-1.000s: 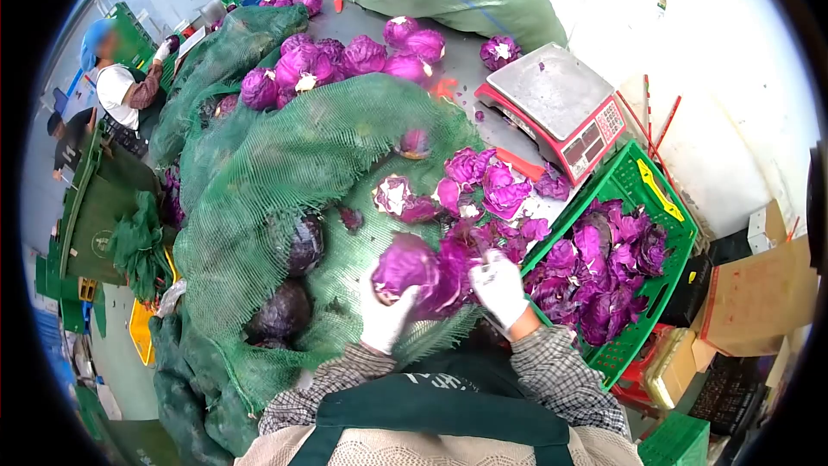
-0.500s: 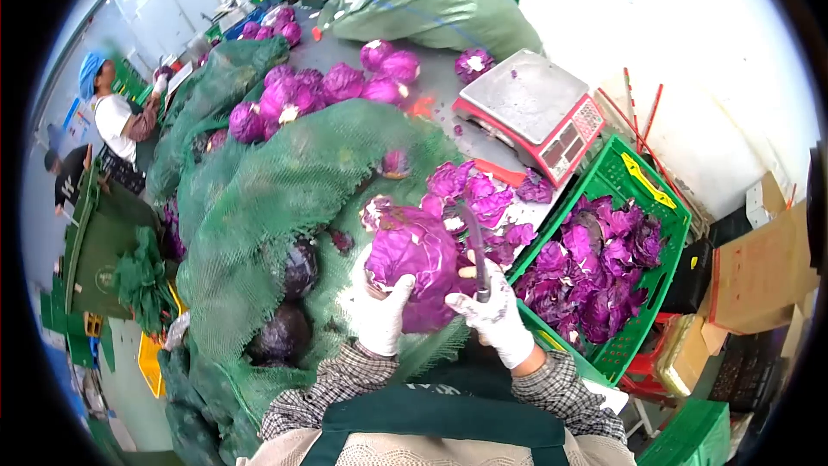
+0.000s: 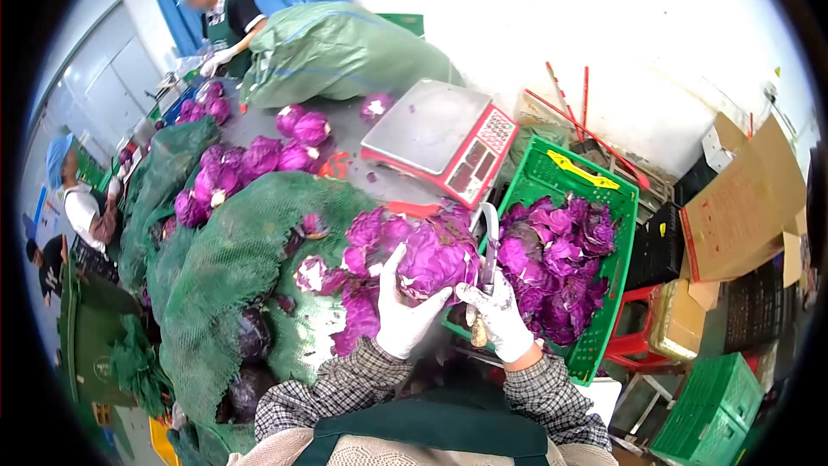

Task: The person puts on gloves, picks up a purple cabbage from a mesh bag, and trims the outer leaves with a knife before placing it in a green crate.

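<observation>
A red cabbage (image 3: 435, 261) with ruffled outer leaves is held up in front of the apron. My left hand (image 3: 409, 312), in a white glove, is closed on its left and lower side. In my gloved right hand (image 3: 498, 318) is a knife (image 3: 490, 246) with a curved metal blade pointing up, its light handle (image 3: 478, 330) showing below the fingers; these fingers are near the cabbage's right side. Loose purple leaves (image 3: 355, 315) and a trimmed piece (image 3: 317, 276) lie to the left on the green net (image 3: 259, 224).
A green crate (image 3: 614, 311) of purple leaves stands on the right. Behind are a scale (image 3: 429, 125), more cabbages (image 3: 261, 155) and a large green sack (image 3: 345, 50). Co-workers stand at the far left and back. Cardboard boxes (image 3: 742, 198) are at the far right.
The view has turned right. The cabbage has moved up and right, toward the crate, with both hands around it. Loose leaves now show at its left, and the knife still points up.
</observation>
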{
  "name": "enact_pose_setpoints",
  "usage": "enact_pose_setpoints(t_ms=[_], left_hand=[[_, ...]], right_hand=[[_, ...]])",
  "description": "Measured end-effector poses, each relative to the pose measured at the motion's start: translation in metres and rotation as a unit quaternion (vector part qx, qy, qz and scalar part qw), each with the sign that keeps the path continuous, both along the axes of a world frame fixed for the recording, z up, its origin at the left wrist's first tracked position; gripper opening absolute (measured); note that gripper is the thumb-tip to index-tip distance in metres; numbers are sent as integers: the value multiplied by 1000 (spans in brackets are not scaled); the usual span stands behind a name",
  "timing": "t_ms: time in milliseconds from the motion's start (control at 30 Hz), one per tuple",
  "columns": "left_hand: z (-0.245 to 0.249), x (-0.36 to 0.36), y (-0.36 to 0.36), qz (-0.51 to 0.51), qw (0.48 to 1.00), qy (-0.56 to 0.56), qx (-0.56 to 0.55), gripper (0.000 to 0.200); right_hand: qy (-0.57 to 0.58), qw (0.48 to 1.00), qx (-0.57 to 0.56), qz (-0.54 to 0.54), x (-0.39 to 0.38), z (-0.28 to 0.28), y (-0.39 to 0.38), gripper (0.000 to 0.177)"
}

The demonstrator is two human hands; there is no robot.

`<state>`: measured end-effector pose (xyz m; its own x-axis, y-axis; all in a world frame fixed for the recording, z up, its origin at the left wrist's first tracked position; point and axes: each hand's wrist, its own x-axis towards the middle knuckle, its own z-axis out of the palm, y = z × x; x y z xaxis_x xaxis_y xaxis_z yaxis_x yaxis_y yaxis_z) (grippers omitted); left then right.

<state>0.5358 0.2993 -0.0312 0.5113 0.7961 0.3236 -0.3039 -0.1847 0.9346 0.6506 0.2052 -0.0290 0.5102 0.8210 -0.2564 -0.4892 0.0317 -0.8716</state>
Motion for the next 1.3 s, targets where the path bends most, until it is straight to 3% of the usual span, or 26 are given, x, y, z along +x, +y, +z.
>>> enact_pose_setpoints(t_ms=[67, 100, 300, 400, 467, 500, 600, 700, 767, 800, 900, 933, 967, 1000, 1067, 1167, 1200, 1233, 1300], left_hand=[[-5, 13, 0, -39, 999, -1, -9, 88], [-11, 18, 2, -27, 997, 44, 54, 90], [-11, 50, 1, -89, 995, -5, -35, 88], [-15, 58, 6, -91, 996, 13, 7, 81], [2, 61, 17, -80, 993, 48, -74, 67], [-3, 61, 25, -61, 980, 57, -179, 65], [-17, 65, 33, -93, 954, -34, -282, 64], [4, 59, 40, -184, 857, -78, -475, 63], [-3, 53, 49, -174, 913, -32, -368, 62], [-6, 47, 50, -164, 935, -10, -315, 62], [5, 42, 49, -197, 951, 56, -230, 65], [4, 35, 45, -195, 952, 91, -217, 66], [1, 36, 44, -189, 957, 99, -198, 70], [4, 38, 42, -193, 960, 103, -173, 71], [12, 37, 35, -200, 966, 112, -123, 73], [16, 31, 36, -199, 965, 129, -114, 74], [16, 29, 36, -195, 966, 141, -96, 74], [22, 27, 33, -208, 956, 132, -161, 74], [18, 26, 33, -205, 964, 124, -114, 75]], right_hand=[[3, 1000, 18, -15, 13, -6, -8, 51], [17, 999, 14, -28, 18, -4, -12, 46], [22, 998, 38, -44, 48, -17, -22, 41], [41, 996, 37, -67, 54, -39, -28, 37], [54, 994, 48, -88, 61, -33, -36, 28], [46, 995, 28, -85, 63, -29, -41, 29], [17, 997, 0, -77, 74, -33, -48, 39], [14, 995, -16, -97, 97, -25, -68, 43], [12, 995, -64, -76, 135, -60, -92, 56], [-76, 981, -167, -54, 155, -91, -99, 61], [-182, 969, -120, -116, 116, -39, -70, 68], [-268, 955, -103, -73, 104, -20, -56, 74], [-351, 932, -80, -39, 92, -2, -43, 81], [-513, 855, -38, -66, 85, 3, -29, 78], [-605, 791, -36, -77, 78, 1, -8, 76], [-413, 910, -22, 1, 80, 5, -2, 69], [-447, 894, -19, -10, 79, 5, -2, 65], [-481, 876, -16, -19, 77, 5, -4, 62], [-512, 858, -6, -21, 75, 12, -6, 56]])
